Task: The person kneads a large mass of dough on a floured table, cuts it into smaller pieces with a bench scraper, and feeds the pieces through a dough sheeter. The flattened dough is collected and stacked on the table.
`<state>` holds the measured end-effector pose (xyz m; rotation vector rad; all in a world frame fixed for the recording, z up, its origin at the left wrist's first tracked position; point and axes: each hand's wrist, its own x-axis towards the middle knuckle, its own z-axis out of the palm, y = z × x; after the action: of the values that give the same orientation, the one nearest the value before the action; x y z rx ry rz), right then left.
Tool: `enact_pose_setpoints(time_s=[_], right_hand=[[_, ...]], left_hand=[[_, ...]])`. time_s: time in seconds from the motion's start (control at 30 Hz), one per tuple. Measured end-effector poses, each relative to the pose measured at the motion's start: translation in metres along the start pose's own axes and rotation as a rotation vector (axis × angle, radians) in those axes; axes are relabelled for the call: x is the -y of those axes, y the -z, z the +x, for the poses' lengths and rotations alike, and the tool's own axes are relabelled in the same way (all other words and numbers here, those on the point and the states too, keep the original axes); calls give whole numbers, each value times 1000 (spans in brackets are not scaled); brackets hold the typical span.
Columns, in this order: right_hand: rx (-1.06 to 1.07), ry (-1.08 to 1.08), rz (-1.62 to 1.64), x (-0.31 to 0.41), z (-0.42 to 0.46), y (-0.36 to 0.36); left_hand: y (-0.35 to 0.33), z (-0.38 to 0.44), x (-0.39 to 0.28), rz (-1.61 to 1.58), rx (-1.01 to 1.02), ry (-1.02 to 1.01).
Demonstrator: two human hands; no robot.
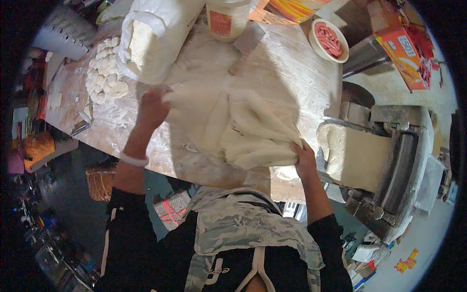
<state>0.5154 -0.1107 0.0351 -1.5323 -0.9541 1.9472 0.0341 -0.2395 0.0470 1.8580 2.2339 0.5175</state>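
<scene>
A large, thin sheet of dough [208, 116] is spread over the floured wooden table [317, 91], bunched into loose folds on its right side. My left hand [156, 106] pinches the sheet's far left edge, slightly blurred. At the near right, my right hand [304, 157] grips the gathered folds. Just past my left hand stands an open white sack of flour [142, 43]. To the right of my right hand, another length of dough [359, 157] lies on the feed tray of a dough sheeter [397, 175].
Small dough pieces [104, 73] cluster at the left. A scraper [250, 38] lies beyond the sheet, beside a white tub [228, 18]. A bowl [344, 56] of pink sausage pieces [326, 38] sits at the far right. A metal tool [82, 124] rests near the left table edge.
</scene>
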Motion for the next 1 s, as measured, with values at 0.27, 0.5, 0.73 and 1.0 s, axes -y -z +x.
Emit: enact_pose_setpoints(time_s=[0.27,0.5,0.73,1.0], right_hand=[[-226,-160,-58,-44,0,58],[-102,118,-581,-41,-2,31],[39,187,-651,6,-16,34],[127,310,-733,14,-19,30]], left_hand=[[-95,-5,-57,-490,304,-55],[-175,105,-42,-211,207,-16],[-204,119,-82,-82,743,150],[-82,-26,-49,-228,337,188]])
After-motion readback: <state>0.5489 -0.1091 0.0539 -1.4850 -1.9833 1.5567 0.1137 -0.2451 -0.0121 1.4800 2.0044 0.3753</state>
